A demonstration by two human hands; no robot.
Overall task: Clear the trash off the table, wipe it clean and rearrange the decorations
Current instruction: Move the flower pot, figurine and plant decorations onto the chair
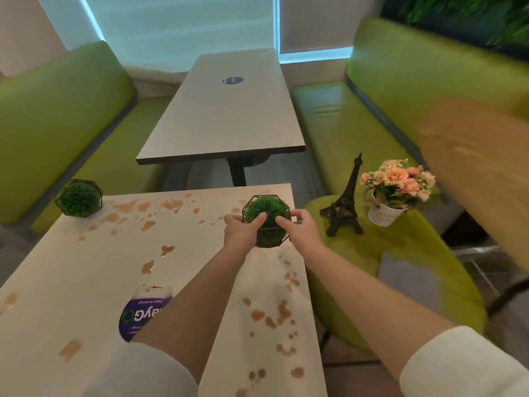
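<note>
Both hands, left and right, grip pinching the round green moss ball in its wire frame near the stained white counter's far right edge. Black Eiffel Tower figurine and white pot of pink flowers stand beside on the green seat; second caged moss ball sits far left.

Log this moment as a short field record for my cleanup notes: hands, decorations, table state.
left hand: left hand grips the held grass ball in its wire frame
right hand: right hand pinches the same frame from the other side
second decoration: other grass ball stands at the table's far left corner
moved off: Eiffel tower model and flower pot stand on the green seat
table: near table covered in brown spill stains
sticker: purple sticker on the tabletop
</note>
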